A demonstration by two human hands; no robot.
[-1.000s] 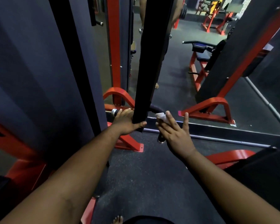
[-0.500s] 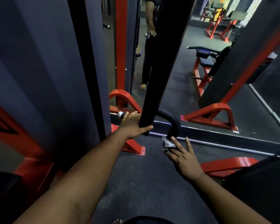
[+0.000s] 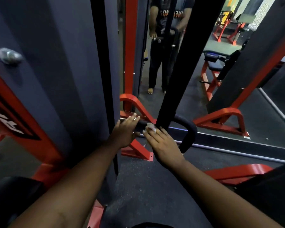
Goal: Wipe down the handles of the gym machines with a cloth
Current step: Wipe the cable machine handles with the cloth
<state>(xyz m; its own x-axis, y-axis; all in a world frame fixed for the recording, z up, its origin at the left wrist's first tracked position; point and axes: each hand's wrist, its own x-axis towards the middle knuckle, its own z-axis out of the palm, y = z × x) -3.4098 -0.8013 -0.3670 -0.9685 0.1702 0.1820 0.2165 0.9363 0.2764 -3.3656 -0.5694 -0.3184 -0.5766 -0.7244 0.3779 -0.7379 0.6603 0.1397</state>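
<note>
A black curved handle bar point(image 3: 189, 134) hangs low from a wide black strap point(image 3: 172, 89) in front of a mirror. My left hand point(image 3: 124, 130) holds the bar's left end, fingers laid over the chrome tip and thumb underneath. My right hand point(image 3: 162, 143) holds a small white cloth point(image 3: 150, 127) under its fingertips. It presses the cloth onto the straight part of the bar, just left of the strap. The two hands are almost touching.
Red machine feet point(image 3: 138, 150) and a grey upright point(image 3: 82, 79) stand close on the left. A red frame piece point(image 3: 234, 171) lies low on the right. The mirror point(image 3: 220, 79) reflects a person and a red bench. Dark rubber floor point(image 3: 146, 186) lies below my arms.
My right hand carried the cloth from the bar's lower right end up and left to the straight part beside the strap. My left hand slid slightly left along the bar.
</note>
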